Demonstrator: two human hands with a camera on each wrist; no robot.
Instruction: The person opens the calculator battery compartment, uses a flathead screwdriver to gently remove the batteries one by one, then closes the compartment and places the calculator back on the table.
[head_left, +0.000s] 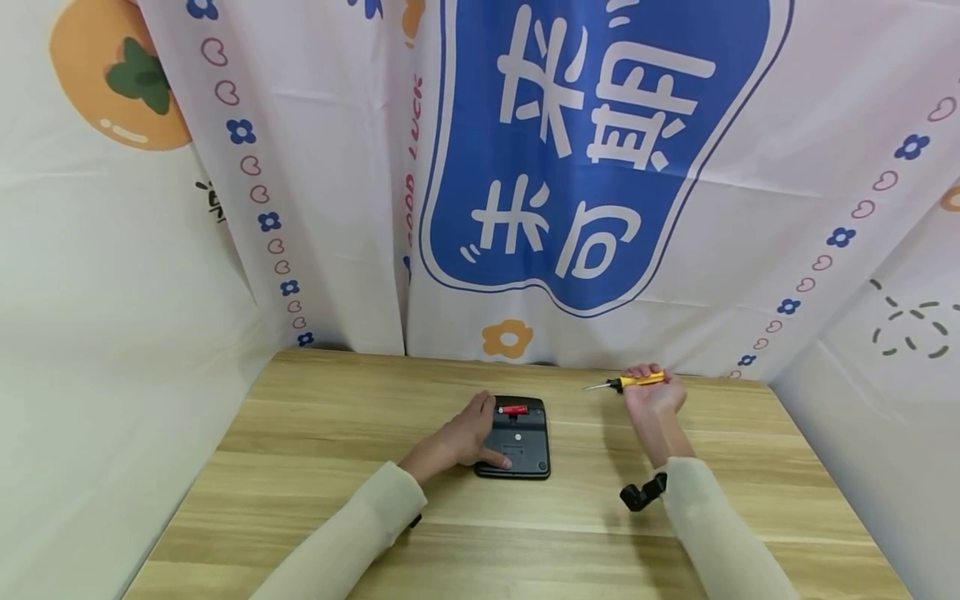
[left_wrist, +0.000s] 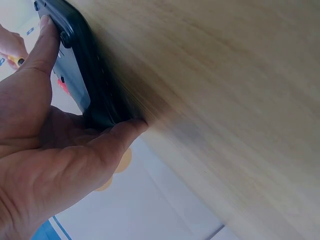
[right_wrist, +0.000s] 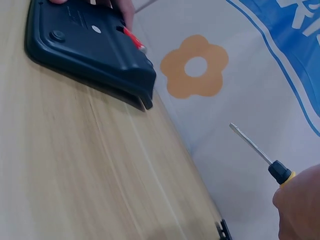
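A black calculator [head_left: 528,454] lies face down on the wooden table, its back with rubber feet upward. A red battery [head_left: 513,409] sits in the recess near its far end. My left hand [head_left: 461,435] grips the calculator's left side, thumb on its back and fingers around the far left edge; the left wrist view shows a fingertip at the tabletop. To the right, my right hand [head_left: 657,398] holds a screwdriver [right_wrist: 255,145] by its yellow handle. Its bare metal tip points left, above the table and apart from the calculator.
The wooden table [head_left: 337,467] meets a printed cloth [head_left: 360,275] hanging along its back. In the right wrist view, a small black piece [right_wrist: 223,230], too cut off to identify, is near the table's back edge. A black wrist camera [head_left: 637,497] sticks out from the right sleeve.
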